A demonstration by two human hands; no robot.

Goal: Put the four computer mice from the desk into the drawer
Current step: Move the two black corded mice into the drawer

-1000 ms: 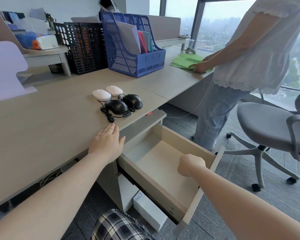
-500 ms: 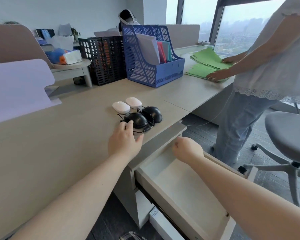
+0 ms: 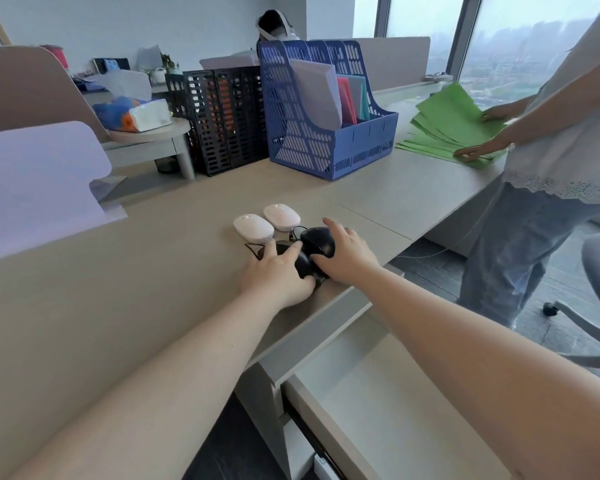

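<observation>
head view: open drawer (image 3: 378, 403) bare inside, both hands' fingers (image 3: 293, 249) draped loosely over black mice (image 3: 317, 239)

Four mice are grouped on the bench (image 3: 118, 306) near its front edge: two wireless mice (image 3: 253, 228) behind, two corded mice (image 3: 317, 239) in front. The open drawer (image 3: 395, 410) lies below, to the right. File racks (image 3: 326, 116) stand behind.

Two white mice (image 3: 253, 228) and two black mice (image 3: 317, 241) clustered on desk (image 3: 118, 289); drawer (image 3: 395, 410) open.
</observation>
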